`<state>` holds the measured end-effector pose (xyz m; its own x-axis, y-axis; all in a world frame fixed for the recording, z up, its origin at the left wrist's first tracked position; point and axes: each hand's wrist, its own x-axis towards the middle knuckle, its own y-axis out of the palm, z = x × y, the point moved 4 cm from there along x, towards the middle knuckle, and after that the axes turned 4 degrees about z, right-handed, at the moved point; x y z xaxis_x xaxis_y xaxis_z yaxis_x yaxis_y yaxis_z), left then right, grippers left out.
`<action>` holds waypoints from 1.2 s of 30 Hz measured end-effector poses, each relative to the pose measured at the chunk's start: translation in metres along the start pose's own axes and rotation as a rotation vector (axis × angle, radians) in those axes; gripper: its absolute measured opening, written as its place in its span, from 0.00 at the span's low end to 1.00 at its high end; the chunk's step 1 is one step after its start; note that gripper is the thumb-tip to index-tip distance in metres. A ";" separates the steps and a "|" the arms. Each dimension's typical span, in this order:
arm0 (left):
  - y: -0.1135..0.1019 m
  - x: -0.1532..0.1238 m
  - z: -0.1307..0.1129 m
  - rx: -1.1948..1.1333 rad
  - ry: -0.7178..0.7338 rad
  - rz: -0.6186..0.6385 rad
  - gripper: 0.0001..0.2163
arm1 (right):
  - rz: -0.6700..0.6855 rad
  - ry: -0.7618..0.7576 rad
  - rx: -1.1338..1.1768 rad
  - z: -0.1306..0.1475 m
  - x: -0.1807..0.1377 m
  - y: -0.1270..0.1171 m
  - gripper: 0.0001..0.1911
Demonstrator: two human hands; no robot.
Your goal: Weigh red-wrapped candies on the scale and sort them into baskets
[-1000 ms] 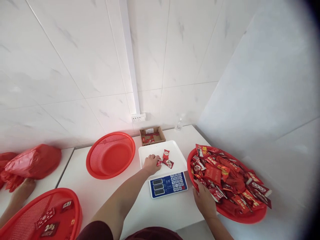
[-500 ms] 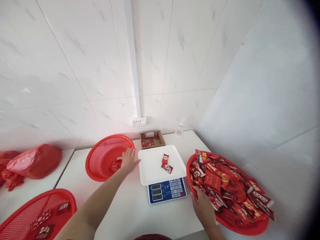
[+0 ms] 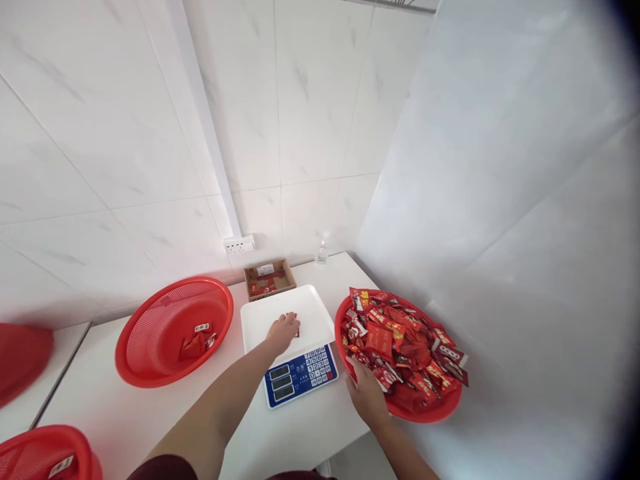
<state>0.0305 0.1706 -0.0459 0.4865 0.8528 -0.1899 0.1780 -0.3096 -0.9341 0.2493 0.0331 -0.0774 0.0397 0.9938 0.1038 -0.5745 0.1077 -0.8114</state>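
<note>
My left hand (image 3: 283, 331) is on the white tray (image 3: 313, 309) of a blue digital scale (image 3: 302, 375), its fingers curled over small red snack packets (image 3: 298, 329). Only a bit of red shows past the fingertips; how many packets lie beneath is hidden. At the right, my right hand (image 3: 366, 393) grips the near left rim of a red plastic basket (image 3: 434, 419). This basket is heaped with red wrapped snacks (image 3: 400, 347) and tilts beyond the table edge.
Left of the scale stands a red mesh basket (image 3: 145, 320) with a few packets inside. Another red basket (image 3: 75, 440) sits at the lower left, near a red bag (image 3: 23, 360). Behind the scale are a cardboard box (image 3: 285, 277) and a clear bottle (image 3: 321, 253) by the wall.
My left hand has gone from the left basket's rim to the packets on the scale tray. My right hand stays on the full basket's rim. The view has swung right.
</note>
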 end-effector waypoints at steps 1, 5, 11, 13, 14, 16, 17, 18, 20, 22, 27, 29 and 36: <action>-0.001 -0.004 0.005 -0.006 -0.027 -0.024 0.12 | 0.004 0.006 0.012 0.000 0.000 0.000 0.21; -0.013 -0.024 0.021 -0.045 -0.145 -0.165 0.11 | 0.041 0.041 0.064 -0.001 0.001 0.001 0.22; -0.064 -0.084 0.074 -0.050 -0.344 -0.387 0.13 | 0.024 0.055 0.219 -0.005 0.006 -0.011 0.21; -0.079 -0.109 0.100 -0.039 -0.501 -0.452 0.13 | -0.033 0.029 0.223 -0.009 0.015 -0.027 0.20; -0.083 -0.121 0.111 -0.046 -0.598 -0.444 0.14 | -0.054 0.020 0.194 -0.012 0.021 -0.036 0.21; -0.083 -0.138 0.123 -0.050 -0.739 -0.421 0.17 | -0.039 0.025 0.100 -0.019 0.034 -0.051 0.22; -0.080 -0.144 0.124 -0.046 -0.771 -0.411 0.20 | 0.016 0.044 0.058 -0.022 0.041 -0.055 0.22; -0.076 -0.147 0.120 -0.038 -0.773 -0.413 0.21 | 0.106 0.071 0.024 -0.025 0.046 -0.055 0.22; -0.063 -0.150 0.104 -0.022 -0.718 -0.449 0.20 | 0.330 0.132 -0.041 -0.028 0.051 -0.046 0.23; -0.044 -0.149 0.080 -0.031 -0.625 -0.502 0.18 | 0.508 0.193 -0.119 -0.027 0.052 -0.035 0.27; 0.008 -0.147 0.016 -0.146 -0.382 -0.510 0.16 | 0.565 0.222 -0.174 -0.020 0.053 -0.018 0.32; 0.022 -0.147 -0.003 -0.200 -0.324 -0.483 0.16 | 0.521 0.193 -0.149 -0.022 0.055 -0.017 0.31; 0.024 -0.152 -0.033 -0.341 -0.300 -0.408 0.15 | 0.286 0.080 0.285 -0.034 0.064 -0.042 0.13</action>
<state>-0.0105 0.0194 -0.0297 0.0677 0.9969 0.0393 0.5875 -0.0080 -0.8092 0.3039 0.0929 -0.0560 -0.0972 0.9828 -0.1568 -0.7749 -0.1736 -0.6078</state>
